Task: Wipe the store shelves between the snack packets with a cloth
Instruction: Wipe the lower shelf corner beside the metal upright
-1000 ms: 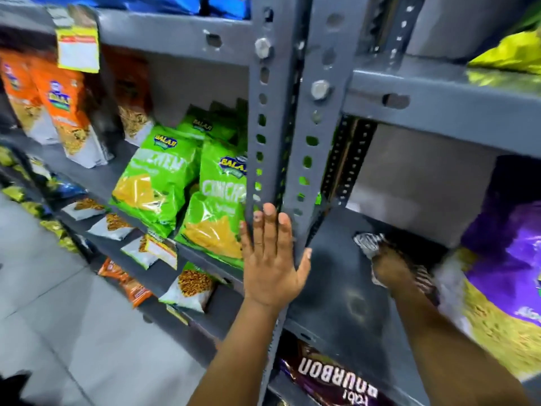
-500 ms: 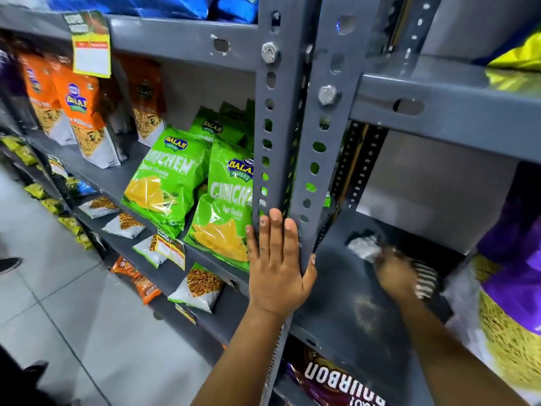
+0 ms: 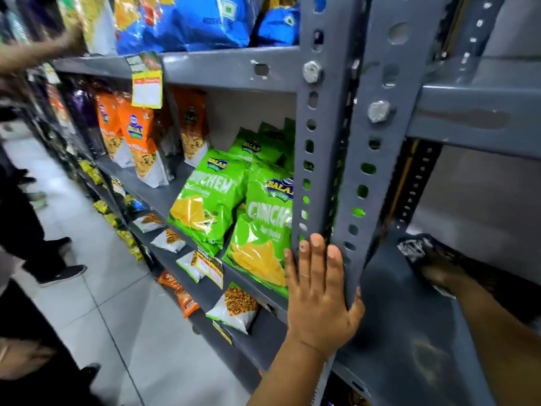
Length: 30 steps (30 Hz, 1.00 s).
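My left hand lies flat against the grey slotted shelf uprights, fingers together and thumb hooked round the right post. On the grey shelf to the right of the posts, my right hand is blurred and pressed down on a dark patterned cloth near the shelf's back left corner. Green snack packets lean on the neighbouring shelf just left of the posts. Orange packets stand further left.
Blue packets fill the shelf above. Small white and orange packets hang along the lower shelf edge. A yellow price tag hangs from the upper shelf. Other people's legs and shoes stand on the tiled aisle floor at left.
My right hand has pushed the cloth along the shelf towards the back. The view has swung left and up, bringing the blue packets and people in the aisle into sight. My left hand stays on the posts.
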Tool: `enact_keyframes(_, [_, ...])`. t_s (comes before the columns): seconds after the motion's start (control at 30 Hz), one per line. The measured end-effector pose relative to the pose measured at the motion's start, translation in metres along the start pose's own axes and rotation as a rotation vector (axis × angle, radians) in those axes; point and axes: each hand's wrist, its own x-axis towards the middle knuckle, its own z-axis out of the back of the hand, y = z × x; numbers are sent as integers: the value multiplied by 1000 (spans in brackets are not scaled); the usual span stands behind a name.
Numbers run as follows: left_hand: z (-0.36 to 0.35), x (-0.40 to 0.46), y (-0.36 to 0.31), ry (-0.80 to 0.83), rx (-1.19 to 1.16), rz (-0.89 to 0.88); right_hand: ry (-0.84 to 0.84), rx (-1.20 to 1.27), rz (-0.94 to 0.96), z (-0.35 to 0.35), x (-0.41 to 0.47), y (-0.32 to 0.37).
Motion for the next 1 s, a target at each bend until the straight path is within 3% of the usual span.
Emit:
enact_keyframes(0.1, [1, 0, 0, 15, 2, 1, 19, -226, 144, -5, -16, 21])
enact_keyframes(0.2, [4, 0, 0, 22, 8, 13, 27, -338, 72, -19, -38, 26])
enact_keyframes(0.4, [10, 3, -3, 57, 18, 35, -111, -99, 146, -44, -126, 24])
enact_keyframes(0.47, [11, 2, -4, 65, 23, 31, -23, 121, 45, -31, -139, 31])
enact_keyframes(0.53, [10, 4, -4, 70, 22, 33, -126, 289, -77, -4, -132, 25])
enact_keyframes(0.6, [10, 5, -4, 82, 24, 33, -194, 187, -174, 12, -117, 7])
enact_keyframes(0.73, [9, 2, -3, 73, 11, 25, -118, -87, -306, -25, -121, -14])
enact_keyframes(0.8, [9, 3, -3, 76, 11, 27, -147, 11, -268, -40, -149, 6])
enact_keyframes(0.93, [10, 2, -2, 88, 8, 15, -42, 472, -255, -39, -193, 39])
enact_keyframes(1.0, [10, 3, -3, 82, 16, 14, -150, 609, -255, -19, -179, 38])
